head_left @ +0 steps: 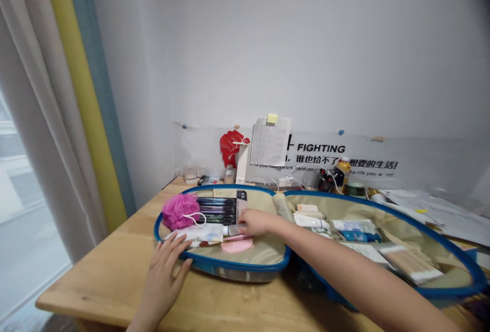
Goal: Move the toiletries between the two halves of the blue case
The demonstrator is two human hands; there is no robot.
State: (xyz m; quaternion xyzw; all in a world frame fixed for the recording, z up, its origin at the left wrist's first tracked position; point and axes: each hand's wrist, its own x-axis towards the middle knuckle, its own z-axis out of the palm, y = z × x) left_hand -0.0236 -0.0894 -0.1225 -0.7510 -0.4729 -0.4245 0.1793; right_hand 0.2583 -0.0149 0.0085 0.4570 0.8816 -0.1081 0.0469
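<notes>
A pale curtain (pixel 34 158) hangs at the far left, beside the wooden tabletop (pixel 107 281). The left hand (pixel 163 271) lies palm down on the wood. Its fingers (pixel 176 244) are spread apart and hold nothing; the tips reach the blue rim of the open case (pixel 229 265), touching it at the near left corner.

In the left half of the case, a pink puff (pixel 179 209) sits at the back corner with a dark pack (pixel 216 210) just beside it. In front of them lies a long white pack (pixel 202 232), and a flat pink pad (pixel 237 245) lies near the front rim.

The right hand (pixel 256 221) reaches across from the right half of the case. Its fingers are curled together over the end of a small white tube (pixel 230 230), which lies between the white pack and the pad. I cannot tell whether they pinch the tube or only rest on it.

By the look of it, the step in hand is placing or shifting this tube among the things in the left half, while the left hand steadies the case. Any further move calls for a sure pinch on the tube and care not to nudge the pad.

The right half holds tubes (pixel 310 221), a blue pack (pixel 356 231) and swabs (pixel 411 265).
</notes>
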